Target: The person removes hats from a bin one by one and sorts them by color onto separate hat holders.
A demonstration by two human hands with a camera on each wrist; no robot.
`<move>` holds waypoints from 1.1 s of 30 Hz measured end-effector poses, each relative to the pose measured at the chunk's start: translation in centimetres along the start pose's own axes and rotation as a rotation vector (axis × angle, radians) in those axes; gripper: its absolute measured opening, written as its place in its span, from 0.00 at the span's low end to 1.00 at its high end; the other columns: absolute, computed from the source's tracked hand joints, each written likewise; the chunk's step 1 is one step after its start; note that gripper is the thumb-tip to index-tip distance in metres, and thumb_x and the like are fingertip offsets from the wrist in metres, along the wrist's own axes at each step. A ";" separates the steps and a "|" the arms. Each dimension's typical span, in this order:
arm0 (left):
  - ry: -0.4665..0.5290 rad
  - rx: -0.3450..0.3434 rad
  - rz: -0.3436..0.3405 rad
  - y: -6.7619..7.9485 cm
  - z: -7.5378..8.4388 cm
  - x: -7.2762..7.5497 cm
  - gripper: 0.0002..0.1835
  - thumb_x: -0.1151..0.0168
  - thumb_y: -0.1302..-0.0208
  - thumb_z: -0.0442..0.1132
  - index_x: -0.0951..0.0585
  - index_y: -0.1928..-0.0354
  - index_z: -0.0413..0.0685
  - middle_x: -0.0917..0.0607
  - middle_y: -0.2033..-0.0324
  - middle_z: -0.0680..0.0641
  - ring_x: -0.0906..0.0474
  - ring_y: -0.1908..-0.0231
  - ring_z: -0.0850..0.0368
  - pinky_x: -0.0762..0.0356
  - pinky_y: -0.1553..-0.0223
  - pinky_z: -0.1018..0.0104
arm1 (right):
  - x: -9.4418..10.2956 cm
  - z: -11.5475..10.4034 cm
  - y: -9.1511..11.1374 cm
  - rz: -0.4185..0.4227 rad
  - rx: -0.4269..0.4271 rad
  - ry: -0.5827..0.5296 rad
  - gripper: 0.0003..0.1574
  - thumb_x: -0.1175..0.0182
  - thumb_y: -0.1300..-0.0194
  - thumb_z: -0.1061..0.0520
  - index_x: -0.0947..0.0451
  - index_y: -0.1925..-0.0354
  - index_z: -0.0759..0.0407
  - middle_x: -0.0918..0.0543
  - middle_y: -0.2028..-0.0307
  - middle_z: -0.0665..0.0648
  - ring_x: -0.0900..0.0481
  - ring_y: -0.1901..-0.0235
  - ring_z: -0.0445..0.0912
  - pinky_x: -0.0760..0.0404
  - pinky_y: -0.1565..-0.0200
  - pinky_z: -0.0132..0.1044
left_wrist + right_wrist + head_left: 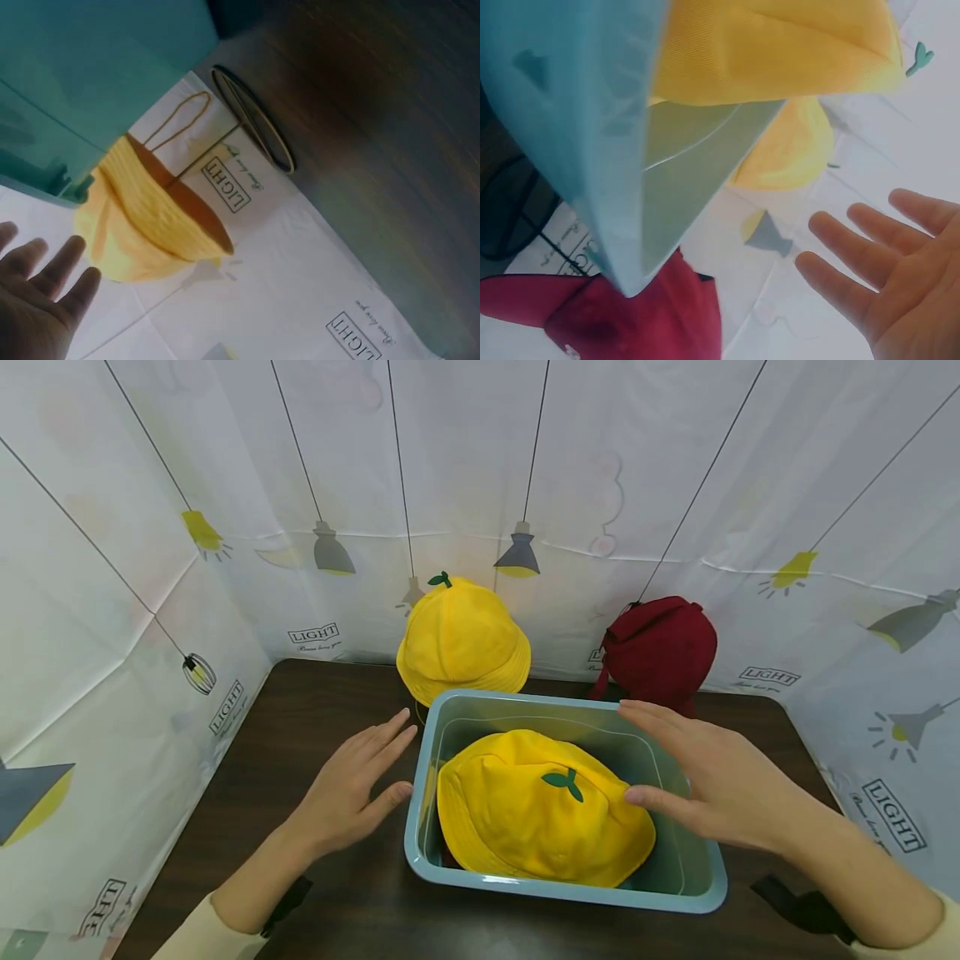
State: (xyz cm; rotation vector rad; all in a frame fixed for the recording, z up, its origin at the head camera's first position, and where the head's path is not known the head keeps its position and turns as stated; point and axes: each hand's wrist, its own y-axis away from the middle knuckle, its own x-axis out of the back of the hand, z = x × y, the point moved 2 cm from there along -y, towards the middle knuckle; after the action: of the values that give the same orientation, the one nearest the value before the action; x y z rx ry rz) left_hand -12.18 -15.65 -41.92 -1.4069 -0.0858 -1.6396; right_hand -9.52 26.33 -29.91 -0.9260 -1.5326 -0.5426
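A yellow bucket hat (540, 810) with a green leaf sprout on its crown lies tilted inside a light blue plastic bin (570, 892). To the left of the bin, my left hand (356, 785) is raised, its fingers spread and empty. My right hand (712, 768) hovers over the bin's right side, fingers extended and thumb tip overlapping the hat's edge in the head view. The right wrist view shows that hand (907, 277) holding nothing, with the hat (780, 52) rising above the bin's rim.
Behind the bin, a second yellow bucket hat (461, 639) sits on a thin wire stand (259, 124). A dark red cap (660, 652) is perched at the back right. The dark wooden table (247, 827) meets a white curtain (465, 443) printed with lamps.
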 end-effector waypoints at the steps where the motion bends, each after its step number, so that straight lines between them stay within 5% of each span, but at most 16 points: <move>1: 0.006 -0.003 0.000 0.0 0.0 -0.1 0.36 0.55 0.18 0.62 0.36 0.19 0.50 0.37 0.20 0.45 0.31 0.27 0.43 0.34 0.30 0.37 | 0.0 -0.2 -0.2 -0.013 0.002 -0.006 0.54 0.29 0.35 0.36 0.38 0.21 0.53 0.28 0.26 0.59 0.21 0.36 0.61 0.20 0.44 0.68; 12: 0.070 -0.047 -0.017 -0.2 -0.2 -1.2 0.34 0.54 0.18 0.59 0.32 0.22 0.46 0.34 0.22 0.44 0.29 0.29 0.44 0.30 0.33 0.37 | 0.0 -1.9 -1.9 -0.077 0.038 -0.034 0.51 0.33 0.34 0.30 0.31 0.25 0.55 0.24 0.29 0.55 0.19 0.38 0.55 0.17 0.44 0.62; 21: 0.086 -0.048 -0.048 -0.4 0.0 -1.3 0.31 0.42 0.22 0.49 0.29 0.24 0.42 0.34 0.22 0.47 0.30 0.29 0.46 0.32 0.31 0.40 | -0.6 -2.7 -2.8 -0.114 0.060 -0.063 0.50 0.37 0.34 0.25 0.28 0.27 0.51 0.22 0.32 0.49 0.21 0.36 0.50 0.18 0.41 0.58; 33: 0.112 -0.024 -0.060 -0.2 0.1 -1.5 0.31 0.40 0.23 0.47 0.28 0.25 0.42 0.35 0.21 0.48 0.31 0.27 0.46 0.33 0.30 0.39 | -1.2 -2.9 -3.9 -0.135 0.087 -0.242 0.41 0.28 0.35 0.37 0.24 0.31 0.52 0.17 0.42 0.46 0.19 0.51 0.40 0.13 0.51 0.45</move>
State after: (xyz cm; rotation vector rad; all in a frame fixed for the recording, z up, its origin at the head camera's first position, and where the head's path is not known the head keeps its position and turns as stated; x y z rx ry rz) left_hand -12.43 -14.63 -42.95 -1.3391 -0.0441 -1.7714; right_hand -10.89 21.54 -29.89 -0.8477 -1.8324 -0.4680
